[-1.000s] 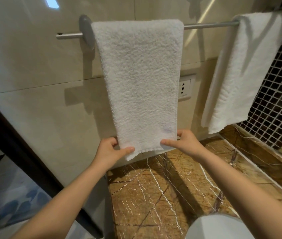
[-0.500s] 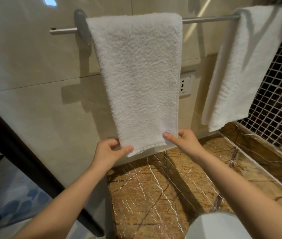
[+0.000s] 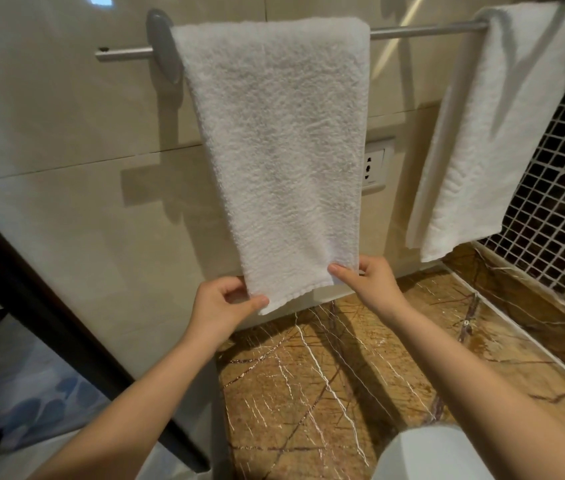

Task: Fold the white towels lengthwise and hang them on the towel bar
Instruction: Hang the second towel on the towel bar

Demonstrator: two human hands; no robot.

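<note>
Both hands (image 3: 220, 304) (image 3: 366, 284) pinch the hanging towel's (image 3: 274, 150) bottom corners.

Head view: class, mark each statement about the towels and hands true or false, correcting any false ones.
1. The left hand and right hand both pinch the bottom edge of the folded white terry towel. True.
2. Only that towel hangs on the round metal towel bar. False: a second white towel hangs further right.
3. A white wall socket shows beside the held towel's right edge. True.
4. The left hand grips the bar. False: it pinches the towel's lower left corner.
</note>
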